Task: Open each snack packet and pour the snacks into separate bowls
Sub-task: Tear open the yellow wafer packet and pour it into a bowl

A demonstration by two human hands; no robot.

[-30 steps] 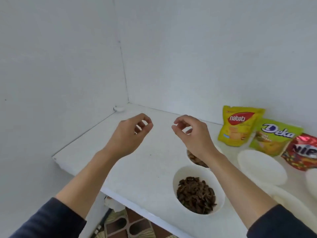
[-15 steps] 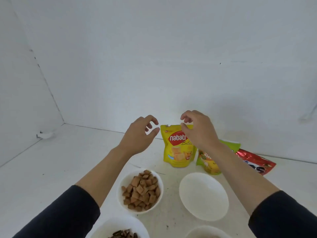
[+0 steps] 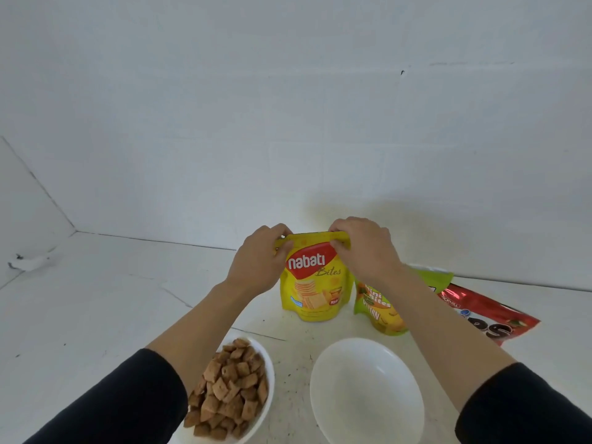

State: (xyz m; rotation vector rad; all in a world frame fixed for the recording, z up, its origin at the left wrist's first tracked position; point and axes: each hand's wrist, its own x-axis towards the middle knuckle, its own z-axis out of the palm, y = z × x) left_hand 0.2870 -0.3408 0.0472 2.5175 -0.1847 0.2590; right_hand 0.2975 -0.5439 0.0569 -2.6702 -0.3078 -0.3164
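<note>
While the person leaned over the white table (image 3: 96, 315), I counted three snack packets in a row near the back wall (image 3: 288, 123) and two white bowls nearer the body. The yellow nabati packet (image 3: 315, 290) stood upright at the left end of the row, and both hands were on its top edge. The left hand (image 3: 259, 264) pinched the left corner, thumb on the front and fingers curled behind. The right hand (image 3: 365, 251) pinched the right corner the same way. I could not tell whether the seal had begun to tear. Just beside it to the right stood the green packet (image 3: 381, 312), with the right forearm crossing in front of it and hiding much of its upper part. Further right lay the red packet (image 3: 490, 318), its left end tucked behind that same arm. Of the two bowls, the filled bowl (image 3: 271, 376) on the left held a heap of brown square snacks (image 3: 227, 392), and the left forearm and dark sleeve covered its left side. The other bowl (image 3: 365, 389) sat to its right, apart from it and in front of the yellow and green packets, showing only its bare white inside. Off at the far left, close to the corner of the walls, one small white scrap (image 3: 30, 261) lay on the table.
</note>
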